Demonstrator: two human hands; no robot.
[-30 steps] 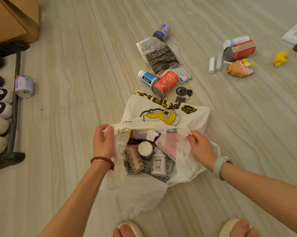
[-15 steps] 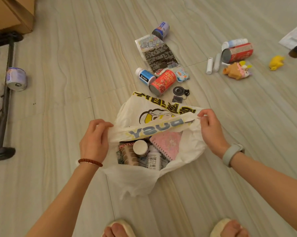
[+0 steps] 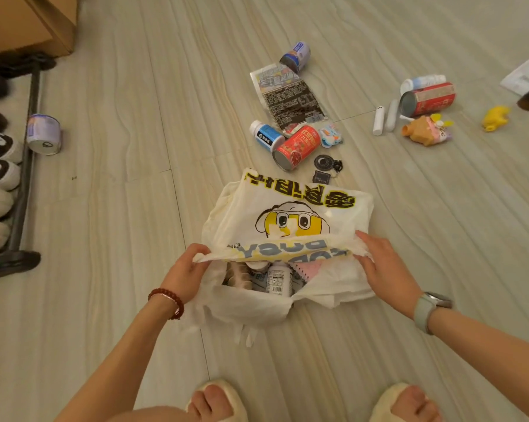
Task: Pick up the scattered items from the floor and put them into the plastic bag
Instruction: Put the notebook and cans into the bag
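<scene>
So that more things can go in, the left hand (image 3: 186, 269) and right hand (image 3: 385, 263) pinch the plastic bag (image 3: 287, 214) rim apart; a bottle (image 3: 278, 278) seems to lie inside.

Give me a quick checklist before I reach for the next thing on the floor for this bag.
1. Plastic bag mouth held open by left hand and right hand: ok.
2. A hand free to pick: not ok, each has a grip on the rim.
3. Nearest item, red can, unobstructed: ok.
4. Room left in bag: cannot tell.
5. Items still scattered, such as the yellow toy: not ok.
</scene>
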